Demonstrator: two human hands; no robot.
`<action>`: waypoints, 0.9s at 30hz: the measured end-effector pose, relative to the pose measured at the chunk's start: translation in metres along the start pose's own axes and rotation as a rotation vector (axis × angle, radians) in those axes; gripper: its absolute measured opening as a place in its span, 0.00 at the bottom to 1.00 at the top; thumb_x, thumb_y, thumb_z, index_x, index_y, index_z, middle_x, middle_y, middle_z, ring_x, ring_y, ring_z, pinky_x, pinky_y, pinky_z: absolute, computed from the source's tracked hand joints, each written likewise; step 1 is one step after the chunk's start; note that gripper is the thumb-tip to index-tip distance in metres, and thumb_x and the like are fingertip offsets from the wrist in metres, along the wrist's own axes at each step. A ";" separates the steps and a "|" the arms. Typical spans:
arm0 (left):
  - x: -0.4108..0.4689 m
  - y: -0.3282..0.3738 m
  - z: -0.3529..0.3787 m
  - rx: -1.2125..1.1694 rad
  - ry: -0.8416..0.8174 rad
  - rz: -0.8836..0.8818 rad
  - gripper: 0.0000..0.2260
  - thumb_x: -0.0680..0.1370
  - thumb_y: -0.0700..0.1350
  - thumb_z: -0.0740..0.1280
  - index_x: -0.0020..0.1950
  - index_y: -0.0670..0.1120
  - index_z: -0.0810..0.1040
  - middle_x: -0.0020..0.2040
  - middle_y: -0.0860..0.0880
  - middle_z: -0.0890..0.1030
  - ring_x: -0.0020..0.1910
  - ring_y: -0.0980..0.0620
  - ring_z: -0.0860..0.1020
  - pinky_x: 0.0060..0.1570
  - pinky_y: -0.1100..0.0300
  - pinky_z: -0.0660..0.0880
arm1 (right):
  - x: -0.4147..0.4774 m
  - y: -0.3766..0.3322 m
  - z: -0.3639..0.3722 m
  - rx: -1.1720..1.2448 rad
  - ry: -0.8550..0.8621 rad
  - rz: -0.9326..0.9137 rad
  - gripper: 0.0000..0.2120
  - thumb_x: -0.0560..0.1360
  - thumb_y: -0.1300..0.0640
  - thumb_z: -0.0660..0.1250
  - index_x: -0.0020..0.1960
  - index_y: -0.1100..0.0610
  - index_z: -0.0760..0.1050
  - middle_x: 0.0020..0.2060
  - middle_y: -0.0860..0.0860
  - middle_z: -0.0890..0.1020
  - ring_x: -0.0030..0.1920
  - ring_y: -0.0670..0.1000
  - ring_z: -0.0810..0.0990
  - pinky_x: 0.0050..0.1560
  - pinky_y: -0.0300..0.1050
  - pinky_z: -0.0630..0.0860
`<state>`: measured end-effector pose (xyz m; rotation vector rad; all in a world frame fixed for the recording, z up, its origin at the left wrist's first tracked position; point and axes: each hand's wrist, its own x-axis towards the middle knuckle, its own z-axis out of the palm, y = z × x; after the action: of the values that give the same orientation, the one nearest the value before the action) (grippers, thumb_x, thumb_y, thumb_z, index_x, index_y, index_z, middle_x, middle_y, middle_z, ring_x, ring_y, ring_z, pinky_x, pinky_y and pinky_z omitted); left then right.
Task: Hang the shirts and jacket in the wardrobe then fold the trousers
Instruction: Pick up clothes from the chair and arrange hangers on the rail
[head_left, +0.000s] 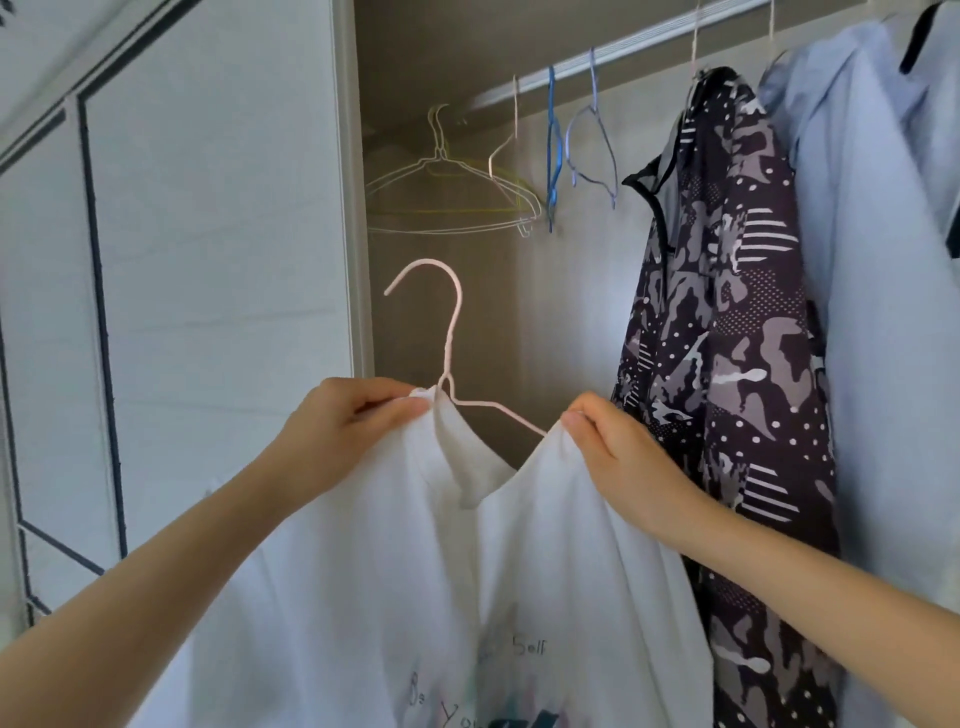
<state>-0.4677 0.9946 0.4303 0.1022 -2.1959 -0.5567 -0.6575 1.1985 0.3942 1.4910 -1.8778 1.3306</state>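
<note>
At lower centre the soft, light white shirt (395, 571) sags on a thin pink wire hanger (451, 332), with the left hand (348, 421) and right hand (613, 447) each keeping a pinching grip on a shoulder, probably the safest hold since the limp cloth could slide off.

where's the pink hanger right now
Head view: the pink hanger sits mid-frame, threaded into the neck of the white t-shirt between the left hand and right hand, hook upright below the empty hangers on the rail.
</note>
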 end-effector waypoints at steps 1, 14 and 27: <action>0.000 -0.003 -0.004 -0.015 -0.014 0.016 0.17 0.74 0.64 0.66 0.42 0.53 0.84 0.35 0.46 0.78 0.34 0.50 0.72 0.38 0.54 0.69 | 0.002 0.000 -0.004 0.002 0.005 0.005 0.13 0.82 0.51 0.55 0.42 0.57 0.68 0.30 0.45 0.68 0.32 0.43 0.65 0.37 0.45 0.65; 0.003 -0.047 -0.057 0.083 0.016 -0.127 0.24 0.78 0.49 0.68 0.27 0.47 0.60 0.28 0.51 0.59 0.27 0.54 0.58 0.25 0.64 0.54 | 0.010 0.017 -0.052 0.030 0.123 0.149 0.16 0.81 0.53 0.57 0.36 0.55 0.62 0.26 0.42 0.64 0.28 0.41 0.62 0.31 0.38 0.62; 0.013 -0.017 -0.025 0.205 0.072 0.048 0.11 0.82 0.46 0.63 0.41 0.54 0.80 0.33 0.48 0.77 0.32 0.58 0.71 0.32 0.68 0.66 | 0.015 0.001 -0.042 -0.048 0.081 0.001 0.13 0.82 0.51 0.56 0.39 0.52 0.66 0.27 0.44 0.65 0.28 0.42 0.63 0.30 0.36 0.63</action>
<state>-0.4584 0.9668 0.4460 0.1751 -2.1742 -0.2955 -0.6740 1.2264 0.4248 1.3914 -1.8473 1.3171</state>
